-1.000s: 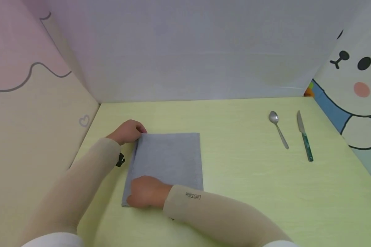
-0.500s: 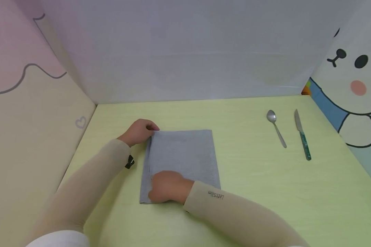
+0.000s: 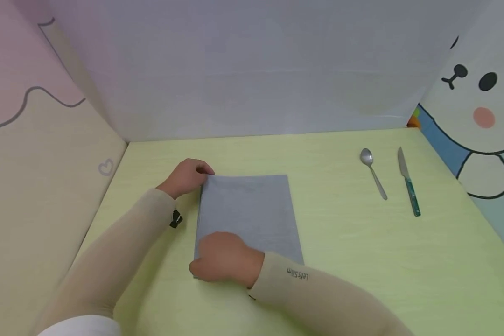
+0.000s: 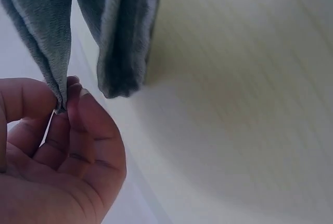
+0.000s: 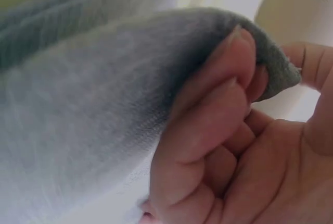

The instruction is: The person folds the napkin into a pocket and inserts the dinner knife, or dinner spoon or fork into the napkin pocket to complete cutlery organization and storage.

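A grey folded cloth lies on the table, roughly square in the head view. At its far left corner, my left hand pinches the upper layer between thumb and fingers. The left wrist view shows that corner of the cloth raised, apart from a folded edge beside it. Near the front left corner is my right hand, covering most of that corner. Up close, the right hand grips the cloth's edge between fingers and thumb. The two left edges look nearly in line.
On the right of the pale yellow-green table lie a metal spoon and a green-handled knife, side by side and apart from the cloth. Walls enclose the back, left and right.
The whole cloth has slid right with both hands. Half a second ago a strip of the lower layer showed at the left; now the upper layer covers it, my right hand having shifted slightly left.
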The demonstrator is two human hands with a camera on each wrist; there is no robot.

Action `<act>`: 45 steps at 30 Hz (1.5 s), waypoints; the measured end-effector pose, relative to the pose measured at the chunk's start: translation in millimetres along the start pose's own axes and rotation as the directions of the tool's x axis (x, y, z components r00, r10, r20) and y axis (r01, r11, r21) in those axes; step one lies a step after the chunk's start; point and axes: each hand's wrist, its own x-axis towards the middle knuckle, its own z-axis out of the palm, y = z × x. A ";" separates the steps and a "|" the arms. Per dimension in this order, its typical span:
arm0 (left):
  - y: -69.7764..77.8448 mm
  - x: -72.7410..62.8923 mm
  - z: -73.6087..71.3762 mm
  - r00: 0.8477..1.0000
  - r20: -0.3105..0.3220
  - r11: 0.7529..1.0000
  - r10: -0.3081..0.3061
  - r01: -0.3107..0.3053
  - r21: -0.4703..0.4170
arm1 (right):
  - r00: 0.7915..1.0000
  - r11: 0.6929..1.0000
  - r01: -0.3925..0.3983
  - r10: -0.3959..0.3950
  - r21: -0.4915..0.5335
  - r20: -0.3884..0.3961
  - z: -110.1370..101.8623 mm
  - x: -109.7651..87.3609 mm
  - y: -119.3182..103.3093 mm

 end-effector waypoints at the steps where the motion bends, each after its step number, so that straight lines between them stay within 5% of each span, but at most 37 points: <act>1: -1.6 0.1 -0.4 1.000 0.004 1.000 -0.010 0.010 0.005 | 1.000 1.000 0.000 0.000 -0.012 -0.007 2.4 1.3 -2.2; 7: -10.0 0.1 1.6 0.997 0.050 0.997 -0.062 0.060 0.038 | 1.000 0.995 -0.002 0.002 -0.097 -0.005 19.7 10.2 -1.8; 17: -13.2 2.7 4.6 0.998 0.025 0.994 -0.064 0.061 0.096 | 0.999 0.989 0.036 -0.033 -0.146 0.028 23.2 15.0 -1.0; 33: -0.4 -0.6 7.5 0.997 0.005 0.984 -0.072 0.070 0.163 | 0.989 0.963 0.132 -0.111 -0.235 0.101 23.7 13.3 -7.0; 45: 3.0 -4.6 17.5 0.996 -0.049 0.968 -0.069 0.079 0.238 | 0.996 0.919 0.080 -0.063 -0.387 0.057 34.6 12.4 -15.1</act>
